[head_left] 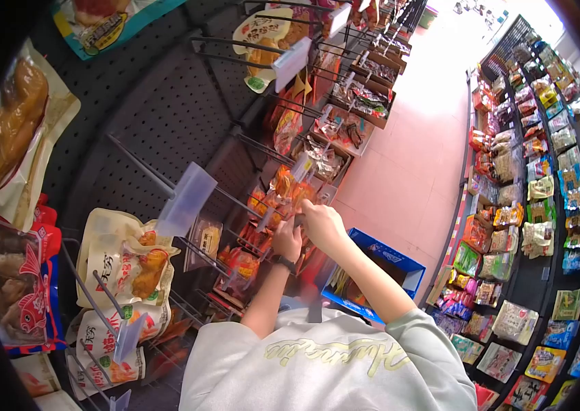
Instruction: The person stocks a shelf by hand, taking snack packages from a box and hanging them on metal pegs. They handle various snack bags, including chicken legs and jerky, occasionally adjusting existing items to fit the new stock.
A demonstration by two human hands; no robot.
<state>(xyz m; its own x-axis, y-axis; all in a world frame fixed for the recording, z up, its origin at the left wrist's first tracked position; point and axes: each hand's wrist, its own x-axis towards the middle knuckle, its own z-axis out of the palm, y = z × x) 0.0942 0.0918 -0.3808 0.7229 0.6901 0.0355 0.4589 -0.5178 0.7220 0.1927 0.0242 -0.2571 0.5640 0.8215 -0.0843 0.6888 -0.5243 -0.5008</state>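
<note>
My left hand [286,240], with a dark band [284,263] on its wrist, is raised beside the hanging snack packs. Close against it is my right hand [322,224], its fingers curled. A small dark piece [298,220] shows between the two hands; its kind is too small to tell. Both hands look closed, but what they hold is mostly hidden by the fingers. Just beyond them hang orange-red snack packs [281,183] on the rack. More red packs [240,266] are to the left of my left wrist.
A blue open carton [410,274] stands on the floor below my right forearm. Pegboard hooks with clear price-tag holders [186,200] jut out at the left, carrying pouches of packed chicken [129,264]. Across the pink tiled aisle [400,171] runs another stocked snack rack [537,205].
</note>
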